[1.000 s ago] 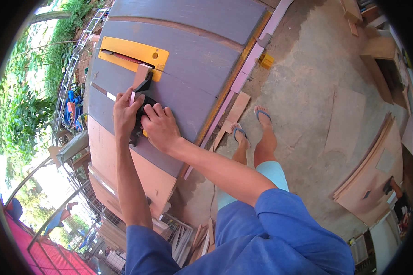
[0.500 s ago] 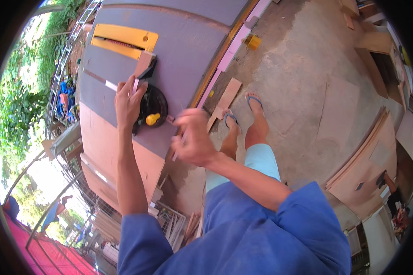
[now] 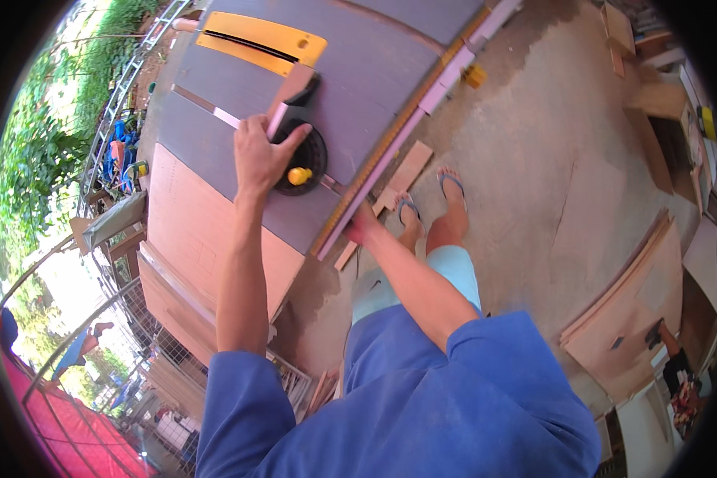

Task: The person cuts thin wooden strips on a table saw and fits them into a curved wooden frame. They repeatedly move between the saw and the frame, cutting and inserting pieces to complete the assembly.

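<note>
On a grey table saw top (image 3: 358,88) lies a black mitre gauge (image 3: 317,159) with a yellow knob (image 3: 299,176). My left hand (image 3: 263,155) is closed over the gauge's far left side, thumb across its top. Against the gauge's face rests a short wood block (image 3: 291,89), its far end near the yellow throat plate (image 3: 247,38), which has a dark slot along it. My right hand (image 3: 360,225) reaches under the table's front rail (image 3: 410,131); its fingers are hidden there.
A large plywood sheet (image 3: 191,215) adjoins the table's left side. Wood strips (image 3: 406,171) lie on the floor by my sandalled feet. Boards (image 3: 629,311) lean at the right, and a person's leg (image 3: 671,341) shows beyond. A ladder (image 3: 123,95) stands at the left.
My right hand has gone from above the table's near corner to beneath the front rail. My left hand stays on the mitre gauge. The whole view has shifted slightly.
</note>
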